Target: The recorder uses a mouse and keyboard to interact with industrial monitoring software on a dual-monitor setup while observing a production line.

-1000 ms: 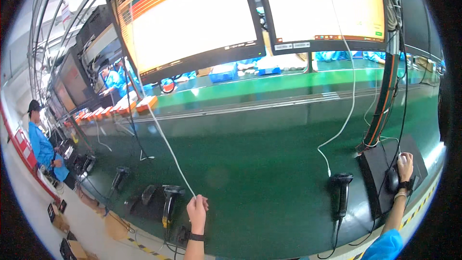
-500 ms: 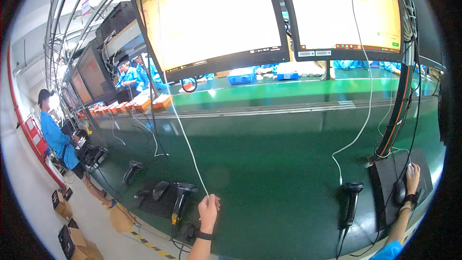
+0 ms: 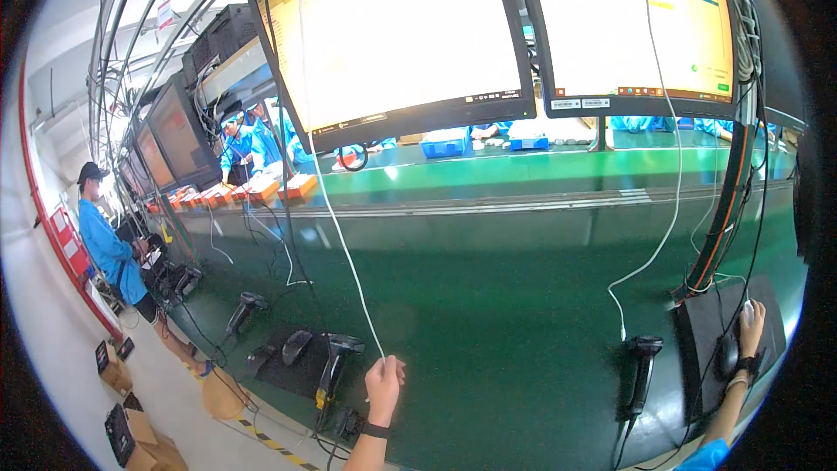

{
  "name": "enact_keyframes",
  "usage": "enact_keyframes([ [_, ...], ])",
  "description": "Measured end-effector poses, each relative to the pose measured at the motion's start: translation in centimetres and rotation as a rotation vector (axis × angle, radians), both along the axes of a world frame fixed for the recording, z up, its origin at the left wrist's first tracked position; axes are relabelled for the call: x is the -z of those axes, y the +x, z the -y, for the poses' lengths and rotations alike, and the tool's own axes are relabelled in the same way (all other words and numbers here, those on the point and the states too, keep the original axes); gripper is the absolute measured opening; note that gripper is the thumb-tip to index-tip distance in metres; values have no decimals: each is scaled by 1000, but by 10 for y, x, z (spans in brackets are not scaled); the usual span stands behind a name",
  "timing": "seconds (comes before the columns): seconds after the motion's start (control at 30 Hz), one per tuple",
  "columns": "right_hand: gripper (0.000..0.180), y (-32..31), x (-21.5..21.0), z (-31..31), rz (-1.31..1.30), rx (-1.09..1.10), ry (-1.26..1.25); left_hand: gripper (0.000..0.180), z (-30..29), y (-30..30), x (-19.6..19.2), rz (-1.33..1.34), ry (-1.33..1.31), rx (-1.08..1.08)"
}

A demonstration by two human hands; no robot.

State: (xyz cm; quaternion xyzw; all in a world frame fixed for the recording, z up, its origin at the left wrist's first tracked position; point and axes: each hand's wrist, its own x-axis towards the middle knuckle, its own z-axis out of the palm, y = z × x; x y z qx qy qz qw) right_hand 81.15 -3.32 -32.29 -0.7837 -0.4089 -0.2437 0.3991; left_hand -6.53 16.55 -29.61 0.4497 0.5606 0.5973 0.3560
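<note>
A thin white cable [image 3: 344, 240] hangs down in front of the left monitor [image 3: 401, 35]. Its lower end is pinched in the closed fingers of my left hand [image 3: 384, 388], above the green worktable; the fingers hide the cable's tip. Just left of that hand lies a black handheld barcode scanner [image 3: 336, 365]. At the far right my right hand [image 3: 751, 333] rests over a white mouse [image 3: 748, 307], mostly covered by the fingers, on a black mouse pad [image 3: 697, 318]. A black mouse [image 3: 725, 356] sits beside that wrist. Another black barcode scanner [image 3: 643, 375] lies left of the pad.
A second white cable [image 3: 676, 201] dangles before the right monitor [image 3: 641, 30]. Black cables run down a post at right. More scanners and a dark mouse [image 3: 296, 347] lie at left. Orange-and-white boxes [image 3: 261, 189] line the far side. A person in blue [image 3: 109, 240] stands at left; others sit behind the monitors.
The whole view has shifted slightly, with the scene sitting a little farther right and lower. Both hands keep their holds on the cable and the white mouse.
</note>
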Motion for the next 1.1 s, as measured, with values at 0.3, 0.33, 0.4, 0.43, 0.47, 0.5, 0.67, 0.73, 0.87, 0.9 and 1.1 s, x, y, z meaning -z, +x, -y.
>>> enact_keyframes([
  [0.3, 40, 8, 1, -5, -6, 12, -57, 37, 3, -1, -1, 24, 15, 1],
  [0.33, 40, 12, 6, 1, -9, 18, -57, 37, 2, 1, -2, 22, 14, 7],
  [0.4, 41, 19, 18, 13, 30, 43, -69, 38, 1, 4, -5, 5, 28, 43],
  [0.43, 41, 19, 14, 8, 34, 32, -74, 38, 3, 2, -4, 9, 23, 32],
  [0.47, 42, 20, 9, 2, -11, 3, -67, 38, 4, 1, -3, 7, 29, 22],
  [0.5, 43, 20, 6, -3, -56, -26, -62, 38, 5, -1, -1, 6, 34, 12],
  [0.67, 45, 26, 12, 2, 23, -11, -32, 38, 1, 0, 0, 5, 30, 14],
  [0.73, 45, 27, 14, 3, 71, 12, -91, 38, 4, 1, -3, 4, 41, 10],
  [0.87, 44, 28, 17, 4, 21, 33, -66, 36, 2, 0, -3, 7, 21, 14],
  [0.9, 45, 29, 17, 6, 115, 44, -92, 36, 1, 0, -2, 9, 21, 19],
  [1.1, 48, 27, 14, 2, 89, 37, -137, 36, 2, -2, 1, 1, 18, 6],
])
